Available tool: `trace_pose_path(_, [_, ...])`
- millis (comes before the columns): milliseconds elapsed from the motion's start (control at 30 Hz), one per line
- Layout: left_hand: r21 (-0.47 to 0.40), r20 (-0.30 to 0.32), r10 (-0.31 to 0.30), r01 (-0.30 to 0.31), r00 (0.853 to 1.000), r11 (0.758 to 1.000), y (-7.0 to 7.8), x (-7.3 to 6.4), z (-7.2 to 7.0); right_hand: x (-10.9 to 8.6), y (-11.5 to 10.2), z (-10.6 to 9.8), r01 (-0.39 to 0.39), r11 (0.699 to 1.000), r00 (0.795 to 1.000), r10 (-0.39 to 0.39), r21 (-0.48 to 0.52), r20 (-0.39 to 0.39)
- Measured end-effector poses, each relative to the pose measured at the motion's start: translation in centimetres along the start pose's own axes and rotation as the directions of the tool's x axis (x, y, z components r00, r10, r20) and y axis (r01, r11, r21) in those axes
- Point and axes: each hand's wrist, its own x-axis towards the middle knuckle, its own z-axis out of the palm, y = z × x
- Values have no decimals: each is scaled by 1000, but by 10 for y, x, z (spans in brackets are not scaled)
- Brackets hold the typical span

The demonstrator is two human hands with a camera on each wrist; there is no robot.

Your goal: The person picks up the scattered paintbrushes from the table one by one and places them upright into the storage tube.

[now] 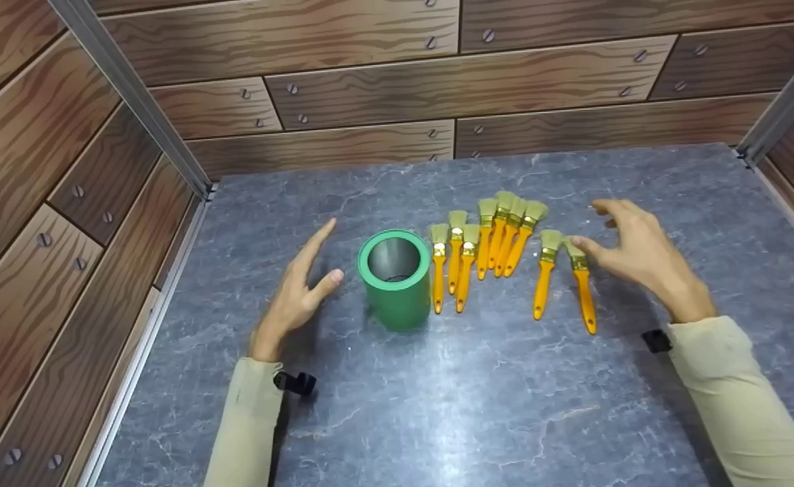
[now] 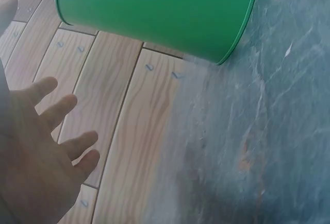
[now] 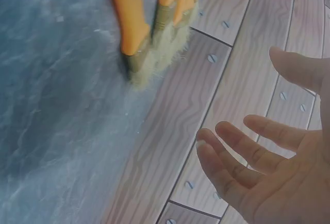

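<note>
A green cylindrical container point(image 1: 397, 308) with an open top stands upright on the table. My left hand point(image 1: 295, 291) is just left of it, fingers apart and not touching it; in the left wrist view this hand point(image 2: 46, 152) holds nothing. Several paintbrushes with orange handles and pale bristles lie right of the container, among them a brush point(image 1: 439, 270) close beside it and a pair farther right. Over the rightmost paintbrush point(image 1: 584, 297) hovers my right hand point(image 1: 640, 250), its thumb near the bristles. The right wrist view shows that hand point(image 3: 268, 162) with loosely bent fingers and nothing in them.
The grey marbled table point(image 1: 492, 406) carries everything. Wood-patterned panels point(image 1: 370, 88) enclose the back and sides, with metal corner posts point(image 1: 133, 101) at left and right. A small black device point(image 1: 295, 383) is worn at the left wrist.
</note>
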Motion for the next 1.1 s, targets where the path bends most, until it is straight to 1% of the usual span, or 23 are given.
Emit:
trace_pose_path(100, [-54,22,12,-11,1000,998,-2,0,6,-4,4,2,-10,1000,1000,9,18,27])
trace_pose_path(167, [-90,41,11,-7,999,996,-3,1,9,-6,7,4,-15,1000,999,14,24,47])
trace_pose_path(300, [-140,82,-24,35,996,990,-5,3,14,-8,8,9,-31,999,996,28,28,85])
trace_pose_path(400, [-179,100,-47,64,994,982,-7,2,19,-10,9,13,-36,999,994,32,34,100])
trace_pose_path(533, [-264,128,-53,86,990,961,-9,0,28,-15,13,18,-49,998,993,45,30,110])
trace_pose_path(600, [-302,145,-67,108,987,947,-10,-2,34,-18,16,20,-62,998,991,58,27,118])
trace_pose_path(700, [-344,167,-94,148,981,927,-10,-3,42,-21,21,24,-94,995,987,90,20,134])
trace_pose_path(800, [-379,184,-102,166,978,911,-12,-5,47,-23,25,26,-128,992,980,124,16,155])
trace_pose_path(833, [-398,189,-97,167,977,902,-13,-5,49,-23,26,27,-139,990,977,135,13,163])
trace_pose_path(933, [-470,212,-100,191,972,862,-15,-6,53,-22,28,28,-157,987,973,154,8,174])
trace_pose_path(1033, [-534,235,-136,245,962,809,-16,-7,56,-19,29,30,-167,986,971,162,12,178])
trace_pose_path(1100, [-558,243,-159,272,957,784,-16,-7,58,-17,30,30,-176,984,969,170,20,180])
